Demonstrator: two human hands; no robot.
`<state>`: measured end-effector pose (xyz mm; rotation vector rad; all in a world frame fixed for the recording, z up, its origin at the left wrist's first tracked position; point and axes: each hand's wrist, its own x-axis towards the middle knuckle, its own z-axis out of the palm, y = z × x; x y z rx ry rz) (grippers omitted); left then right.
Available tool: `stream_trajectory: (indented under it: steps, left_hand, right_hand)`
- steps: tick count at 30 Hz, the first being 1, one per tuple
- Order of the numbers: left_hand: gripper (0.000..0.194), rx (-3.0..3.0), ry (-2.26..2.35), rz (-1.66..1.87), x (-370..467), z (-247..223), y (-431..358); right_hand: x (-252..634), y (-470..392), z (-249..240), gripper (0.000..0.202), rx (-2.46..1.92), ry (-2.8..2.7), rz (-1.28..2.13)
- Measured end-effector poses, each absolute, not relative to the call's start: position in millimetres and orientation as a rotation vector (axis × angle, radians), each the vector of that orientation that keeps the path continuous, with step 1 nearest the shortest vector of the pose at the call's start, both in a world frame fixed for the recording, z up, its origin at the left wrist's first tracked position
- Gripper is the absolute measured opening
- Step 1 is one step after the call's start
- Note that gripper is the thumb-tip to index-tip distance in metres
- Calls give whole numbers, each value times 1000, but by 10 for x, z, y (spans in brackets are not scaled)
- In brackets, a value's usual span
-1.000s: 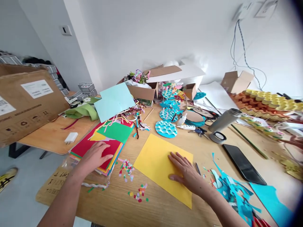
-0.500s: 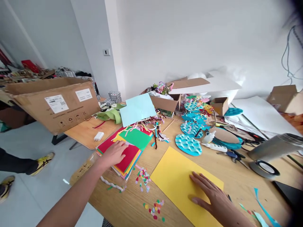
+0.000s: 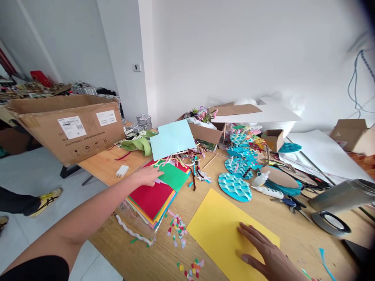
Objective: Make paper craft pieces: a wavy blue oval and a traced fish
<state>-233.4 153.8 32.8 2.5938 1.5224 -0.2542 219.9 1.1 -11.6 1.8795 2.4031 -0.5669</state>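
Observation:
My left hand point(image 3: 147, 176) reaches over the stack of coloured sheets, its fingers at the edge of a green sheet point(image 3: 173, 174) above a red sheet point(image 3: 152, 198); whether it grips any paper cannot be made out. Fingers apart, my right hand point(image 3: 262, 249) rests on a yellow sheet point(image 3: 218, 226) lying on the wooden table. Between the stack and the yellow sheet lie small coloured paper dots point(image 3: 177, 227). A light blue sheet point(image 3: 172, 139) leans over craft scraps behind the stack.
Blue wavy-patterned ovals point(image 3: 234, 187) stand past the yellow sheet, with a white glue bottle point(image 3: 268, 191) beside them. At the right is a metal flask point(image 3: 342, 196). A large cardboard box point(image 3: 73, 128) and a person's shoe point(image 3: 47, 201) are at the left.
My left hand has moved forward over the stack, towards the green sheet. My right hand stays on the yellow sheet. The view has shifted slightly.

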Motion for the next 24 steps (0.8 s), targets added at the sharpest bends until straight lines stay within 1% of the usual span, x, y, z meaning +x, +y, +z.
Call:
stream_trajectory:
  steps: [3, 6, 8, 10, 14, 18, 20, 22, 24]
  left_hand:
    - [60, 2613, 1565, -164, -2346, 299, 1516]
    - [47, 2590, 1655, -62, -2345, 274, 1520]
    - [36, 2555, 1732, 4, -2351, 275, 1551]
    - [29, 2507, 1813, 61, -2370, 300, 1610]
    - [29, 2402, 1965, 155, -2441, 413, 1772]
    - [30, 2325, 2065, 225, -2497, 529, 1879]
    - [31, 2306, 2094, 249, -2505, 559, 1893]
    - [32, 2291, 2115, 261, -2504, 571, 1893]
    - [31, 2273, 2135, 265, -2502, 571, 1894]
  right_hand:
    - [2246, 50, -160, 68, 1877, 2457, -541]
    - [2257, 102, -158, 63, 1887, 2508, -473]
    - [2205, 139, -101, 59, 1914, 2565, -416]
    - [2082, 178, -1, 54, 1933, 2648, -390]
    - [1599, 273, 264, 43, 1851, 2836, -513]
    - [878, 423, 448, 34, 1559, 3062, -699]
    - [490, 509, 447, 31, 1411, 3178, -717]
    - [123, 587, 380, 34, 1261, 3216, -672]
    - [-188, 644, 270, 48, 1158, 3210, -551]
